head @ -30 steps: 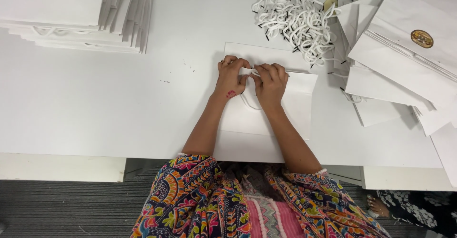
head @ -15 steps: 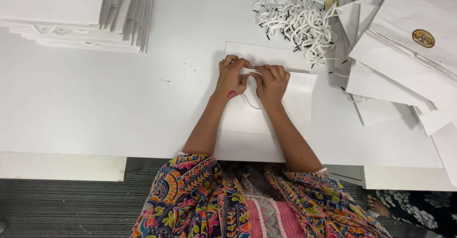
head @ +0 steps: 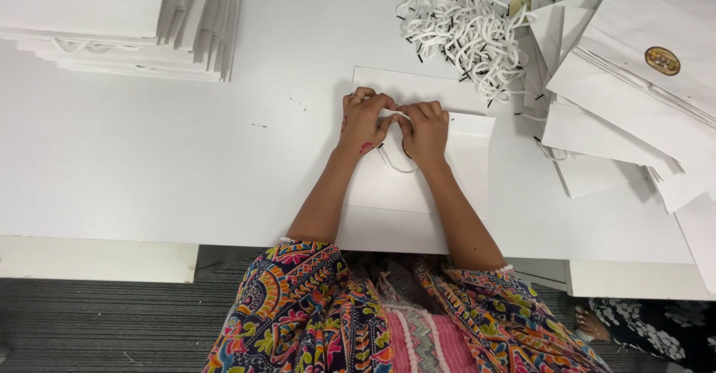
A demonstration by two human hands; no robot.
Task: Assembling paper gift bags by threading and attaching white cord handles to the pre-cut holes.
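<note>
White desk (head: 149, 164), grey ribbed carpet (head: 112, 321) below its near edge. One flat white paper bag (head: 418, 186) lies centre-near on the desk, top edge away from the person. Left hand (head: 364, 123) and right hand (head: 424, 130) sit side by side on the bag's top edge, fingers curled in, pinching a white cord handle (head: 395, 165); its loop hangs toward the person, ends hidden under the fingers. One tangled heap of white cords (head: 462, 33) far right, count unreadable. One bag stack (head: 119, 22) far left, cut off by the frame. Fanned bag pile (head: 634, 97) on the right, also cropped; two round emblems visible. Patterned sleeves at the bottom.
</note>
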